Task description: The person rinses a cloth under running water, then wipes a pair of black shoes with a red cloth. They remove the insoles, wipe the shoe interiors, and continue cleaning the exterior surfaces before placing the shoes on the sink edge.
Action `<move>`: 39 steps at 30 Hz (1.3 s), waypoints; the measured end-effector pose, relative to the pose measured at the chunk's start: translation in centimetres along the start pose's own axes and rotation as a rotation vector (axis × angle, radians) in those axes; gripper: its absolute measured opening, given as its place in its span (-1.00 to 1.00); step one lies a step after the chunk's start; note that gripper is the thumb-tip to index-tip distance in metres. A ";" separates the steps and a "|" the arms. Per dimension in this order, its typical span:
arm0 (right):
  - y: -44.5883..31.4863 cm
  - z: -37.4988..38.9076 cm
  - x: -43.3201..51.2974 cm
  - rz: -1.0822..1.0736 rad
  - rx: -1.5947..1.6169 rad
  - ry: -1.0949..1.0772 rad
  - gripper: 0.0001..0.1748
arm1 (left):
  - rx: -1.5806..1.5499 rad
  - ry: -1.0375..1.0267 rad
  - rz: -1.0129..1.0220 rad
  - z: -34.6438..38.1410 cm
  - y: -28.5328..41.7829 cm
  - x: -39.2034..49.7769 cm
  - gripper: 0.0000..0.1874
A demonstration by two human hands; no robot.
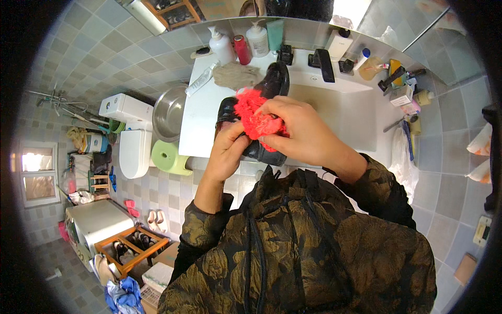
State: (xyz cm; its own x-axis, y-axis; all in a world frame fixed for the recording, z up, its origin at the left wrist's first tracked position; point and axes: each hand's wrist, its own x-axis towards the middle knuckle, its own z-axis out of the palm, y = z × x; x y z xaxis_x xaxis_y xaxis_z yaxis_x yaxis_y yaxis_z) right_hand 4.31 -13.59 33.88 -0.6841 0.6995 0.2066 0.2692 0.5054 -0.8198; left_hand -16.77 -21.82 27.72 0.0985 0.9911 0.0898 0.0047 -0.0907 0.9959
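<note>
A black shoe (226, 111) lies at the counter's front edge, tilted toward me, and my left hand (227, 151) grips its side. My right hand (302, 129) holds a bunched, fluffy red cloth (255, 114) against the shoe, covering its middle. Behind the cloth, a second black shoe (276, 80) rests between the white counter and the sink basin (345, 114). A grey-beige cloth (235, 75) lies crumpled behind the shoes, beside a white tube (200, 80).
Pump bottles (221, 47) and a red bottle (242, 50) line the back of the counter. A black faucet (322, 64) overhangs the basin. Small bottles and boxes (401, 95) crowd the right side. A steel basin (170, 112) and green stool (169, 157) stand left of the counter.
</note>
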 end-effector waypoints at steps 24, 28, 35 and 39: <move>2.8 -10.1 1.2 -0.045 0.328 -0.073 -0.60 | -0.123 -0.033 -0.110 -0.8 1.4 -1.6 -0.55; 3.3 -6.3 1.9 -0.157 -0.145 0.022 -0.60 | -0.121 -0.050 -0.083 -0.4 1.9 -1.1 -0.55; 3.1 -0.2 0.3 -0.110 -0.135 0.172 -0.62 | -0.065 0.000 -0.278 0.7 1.7 0.6 -0.60; 2.3 -0.5 0.4 -0.182 -0.135 0.113 -0.70 | -0.164 -0.084 -0.126 1.1 0.8 1.8 -0.61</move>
State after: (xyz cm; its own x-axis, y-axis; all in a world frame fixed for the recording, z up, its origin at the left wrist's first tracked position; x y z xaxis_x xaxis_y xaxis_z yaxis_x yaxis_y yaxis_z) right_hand 4.99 -11.85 32.32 -0.6516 0.6392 0.4085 0.2418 0.6854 -0.6868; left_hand -15.44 -20.19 28.67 0.1900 0.9813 -0.0297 -0.1388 0.0568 0.9887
